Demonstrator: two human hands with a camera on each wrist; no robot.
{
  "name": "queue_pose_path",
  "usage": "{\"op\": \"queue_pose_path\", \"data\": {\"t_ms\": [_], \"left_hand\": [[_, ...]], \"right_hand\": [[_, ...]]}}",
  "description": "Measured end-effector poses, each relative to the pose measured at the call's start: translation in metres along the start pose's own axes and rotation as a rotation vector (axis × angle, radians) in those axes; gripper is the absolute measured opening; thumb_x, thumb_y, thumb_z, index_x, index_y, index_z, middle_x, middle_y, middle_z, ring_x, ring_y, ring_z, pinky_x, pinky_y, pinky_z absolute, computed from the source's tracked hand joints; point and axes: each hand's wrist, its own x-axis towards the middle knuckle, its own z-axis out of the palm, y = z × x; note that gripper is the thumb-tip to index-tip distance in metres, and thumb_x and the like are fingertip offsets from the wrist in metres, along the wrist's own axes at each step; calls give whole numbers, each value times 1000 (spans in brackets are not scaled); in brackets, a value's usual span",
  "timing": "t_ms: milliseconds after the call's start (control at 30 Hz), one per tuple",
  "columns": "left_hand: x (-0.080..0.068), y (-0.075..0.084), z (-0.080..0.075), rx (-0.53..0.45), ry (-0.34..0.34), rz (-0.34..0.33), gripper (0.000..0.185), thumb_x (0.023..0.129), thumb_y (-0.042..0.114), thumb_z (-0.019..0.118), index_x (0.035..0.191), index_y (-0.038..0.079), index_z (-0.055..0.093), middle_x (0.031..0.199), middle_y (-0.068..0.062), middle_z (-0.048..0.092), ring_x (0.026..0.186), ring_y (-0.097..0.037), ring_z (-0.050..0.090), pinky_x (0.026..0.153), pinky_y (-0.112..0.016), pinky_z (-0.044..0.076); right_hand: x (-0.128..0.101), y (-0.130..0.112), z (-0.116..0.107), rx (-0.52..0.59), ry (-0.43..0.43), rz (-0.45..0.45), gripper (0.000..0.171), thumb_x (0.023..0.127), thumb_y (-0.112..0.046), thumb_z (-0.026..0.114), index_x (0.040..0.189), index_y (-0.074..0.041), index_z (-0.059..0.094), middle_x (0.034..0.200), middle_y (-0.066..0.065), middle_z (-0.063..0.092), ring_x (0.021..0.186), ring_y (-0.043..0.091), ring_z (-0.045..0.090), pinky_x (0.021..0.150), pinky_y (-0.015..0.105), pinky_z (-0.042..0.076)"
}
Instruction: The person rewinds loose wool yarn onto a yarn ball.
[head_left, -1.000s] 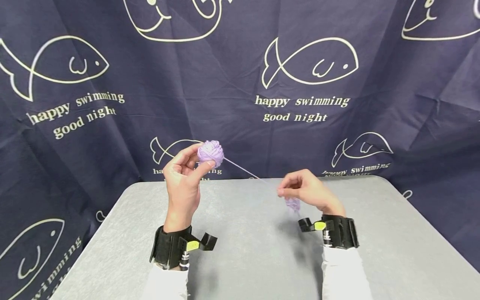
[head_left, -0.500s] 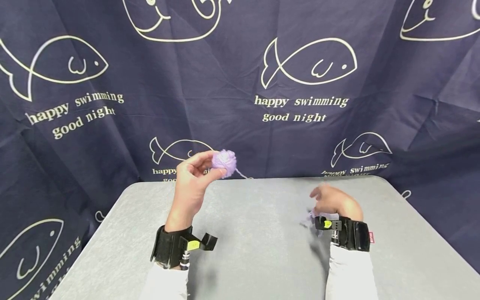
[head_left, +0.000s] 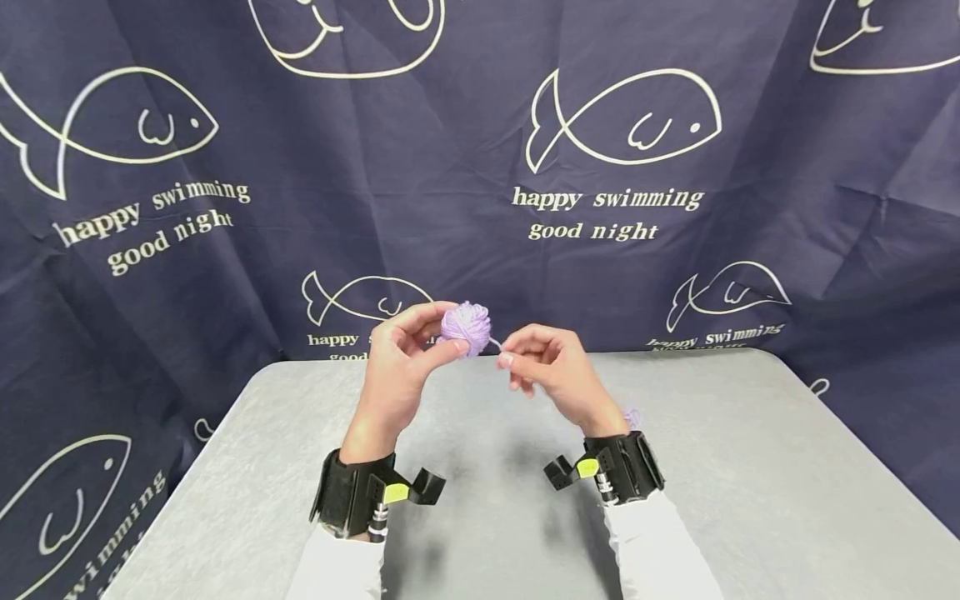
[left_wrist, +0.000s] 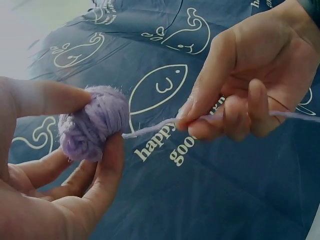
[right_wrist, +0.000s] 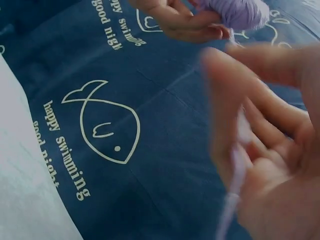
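My left hand (head_left: 401, 367) holds a small ball of lilac yarn (head_left: 467, 327) between thumb and fingers, raised above the far part of the table. From the ball a short strand of yarn (left_wrist: 150, 129) runs to my right hand (head_left: 558, 367), which pinches it between thumb and forefinger close beside the ball. In the right wrist view the strand passes through the palm and trails out below the blurred fingers (right_wrist: 227, 100). More lilac yarn (head_left: 633, 417) shows behind the right wrist in the head view, mostly hidden by it.
A grey table (head_left: 787, 467) with rounded corners lies under both hands. Behind it hangs a dark blue curtain (head_left: 465, 167) printed with white fish and lettering. Each wrist wears a black strap (head_left: 348, 492) with a small camera arm sticking inward.
My right hand first swung right, away from the ball, then came back left to pinch the strand next to it. The left hand and ball have shifted slightly right.
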Motion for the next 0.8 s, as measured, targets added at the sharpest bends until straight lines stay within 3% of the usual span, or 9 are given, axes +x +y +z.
{"op": "queue_pose_path", "data": {"t_ms": [100,167,333,400,633,800], "left_hand": [[1,0,0,-48,23,13,38,76,-22,66,113,-14,66,103,-2,74,88,-15,68,74,-23,58],[0,0,2,-93,19,19,40,76,-23,65,113,-8,68,105,-4,73,89,-16,68,75,-23,58],[0,-2,8,-140,32,91,47,77,-24,65,114,5,69,111,-7,67,93,-17,66,79,-23,57],[0,-4,11,-118,60,137,48,76,-23,67,115,4,69,112,-8,66,95,-18,67,79,-24,57],[0,-14,15,119,168,254,40,78,-17,72,117,-9,67,112,-16,66,94,-18,65,76,-25,59],[0,-21,11,370,169,280,37,80,-11,74,116,-3,71,112,-14,66,95,-20,64,75,-26,61]], "right_hand": [[0,0,0,-48,157,-58,8,87,0,76,94,1,73,75,3,69,53,11,50,46,20,36],[0,0,-1,-83,218,-75,9,86,-2,78,94,3,75,74,2,69,53,9,46,46,20,34],[0,-4,0,-207,209,-111,9,84,-2,81,91,2,77,68,4,65,53,11,41,46,23,31],[0,-6,2,-269,177,-130,8,83,-3,81,90,-1,78,61,4,60,51,11,38,45,24,29],[-2,-15,8,-433,112,-178,4,83,-10,82,85,-8,80,49,-1,44,44,11,32,38,23,23],[-5,-23,9,-454,84,-198,10,83,-15,83,85,-7,79,49,-3,41,44,11,32,38,24,23]]}}
